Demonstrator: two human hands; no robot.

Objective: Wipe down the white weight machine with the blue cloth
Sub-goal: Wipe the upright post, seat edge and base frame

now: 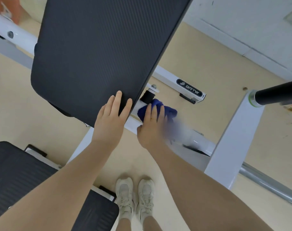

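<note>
Machine: the white weight machine [232, 130] fills the view from above, its painted frame running under and beside the person, who stands close enough to reach low members.
Back pad: a large black pad [98, 52] tilts over the frame and hides much of the rail beneath, which seems why the wiping goes on at its edge.
Seat pads: two smaller black pads [16, 172] sit at lower left, clear of the work.
Left hand: the left hand [111, 117] lies flat with fingers straight on the lower corner of the back pad, gripping nothing, apparently as a brace or to steady the pad.
Right hand: the right hand [152, 127] presses the blue cloth [158, 109] onto the white rail, fingers spread over the bunched fabric, thumb tucked low.
Cloth: bunched on the rail just below a black rubber stop [147, 96], beside the pad's edge.
Progress: mid-wipe, judging by contact; much frame likely remains.
</note>
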